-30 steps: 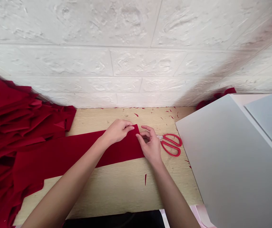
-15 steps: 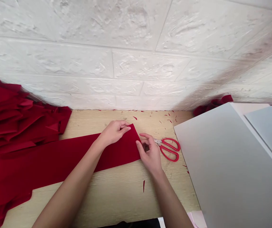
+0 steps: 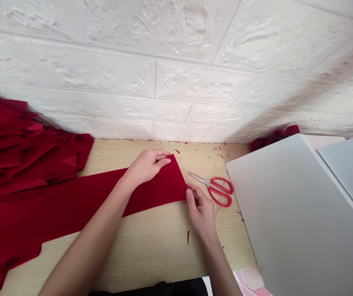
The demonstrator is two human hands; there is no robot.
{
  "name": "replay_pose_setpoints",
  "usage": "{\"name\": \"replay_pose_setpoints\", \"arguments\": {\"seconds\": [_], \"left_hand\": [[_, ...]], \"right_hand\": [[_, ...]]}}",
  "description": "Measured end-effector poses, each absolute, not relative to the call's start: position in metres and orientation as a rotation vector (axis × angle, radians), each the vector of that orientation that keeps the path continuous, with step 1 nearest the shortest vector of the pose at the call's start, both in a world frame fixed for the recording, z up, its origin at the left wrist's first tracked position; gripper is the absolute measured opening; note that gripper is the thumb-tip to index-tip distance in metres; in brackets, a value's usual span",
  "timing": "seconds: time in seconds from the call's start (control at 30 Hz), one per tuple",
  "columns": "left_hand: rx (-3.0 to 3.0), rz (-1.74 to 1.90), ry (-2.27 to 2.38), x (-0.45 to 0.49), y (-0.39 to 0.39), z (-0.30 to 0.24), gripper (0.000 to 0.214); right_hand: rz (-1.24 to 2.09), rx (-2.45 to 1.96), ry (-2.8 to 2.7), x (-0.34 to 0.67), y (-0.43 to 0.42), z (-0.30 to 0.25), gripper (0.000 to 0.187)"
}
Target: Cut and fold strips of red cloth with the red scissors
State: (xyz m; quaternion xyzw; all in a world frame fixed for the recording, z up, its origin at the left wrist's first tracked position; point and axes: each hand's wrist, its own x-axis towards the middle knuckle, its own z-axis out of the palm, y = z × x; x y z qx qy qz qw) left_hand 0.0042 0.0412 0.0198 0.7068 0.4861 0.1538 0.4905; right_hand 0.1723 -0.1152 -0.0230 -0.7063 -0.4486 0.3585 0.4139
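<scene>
A long strip of dark red fabric lies across the table, its cut end toward the right. My left hand grips the far corner of that end, thumb on top and fingers curled at the edge. At the near corner, my right hand pinches the fabric between thumb and fingers. Just beyond my right hand rest scissors with red handles, blades slightly apart and pointing left. The strip's left part runs into a heap of the same red fabric.
A large grey-white box or panel stands on the right. Behind it shows more bunched red fabric. Red scraps are scattered over the wooden table. A white brick-patterned wall closes off the back.
My right hand has moved down along the fabric's end edge to the near corner and closed on it, uncovering the scissors' blades. My left hand keeps its hold on the far corner.
</scene>
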Motion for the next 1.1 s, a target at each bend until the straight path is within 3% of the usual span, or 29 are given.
{"name": "replay_pose_setpoints", "arguments": {"seconds": [0.33, 0.47, 0.63, 0.93, 1.1], "left_hand": [[1.768, 0.415, 1.093, -0.005, 0.038, 0.031, 0.034], [1.837, 0.398, 1.063, -0.007, 0.036, 0.035, 0.023], [1.884, 0.408, 1.077, -0.007, 0.036, 0.038, 0.036], [1.803, 0.460, 1.090, -0.006, 0.037, 0.033, 0.016], [1.764, 0.458, 1.110, -0.006, 0.037, 0.035, 0.030]], "right_hand": [[0.766, -1.767, -1.253, 0.167, -0.111, -0.030, 0.031], [0.772, -1.755, -1.199, 0.167, -0.113, -0.032, 0.031], [0.836, -1.735, -1.099, 0.167, -0.112, -0.032, 0.028], [0.857, -1.684, -0.968, 0.167, -0.111, -0.040, 0.022], [0.864, -1.632, -0.906, 0.167, -0.111, -0.041, 0.022]]}}
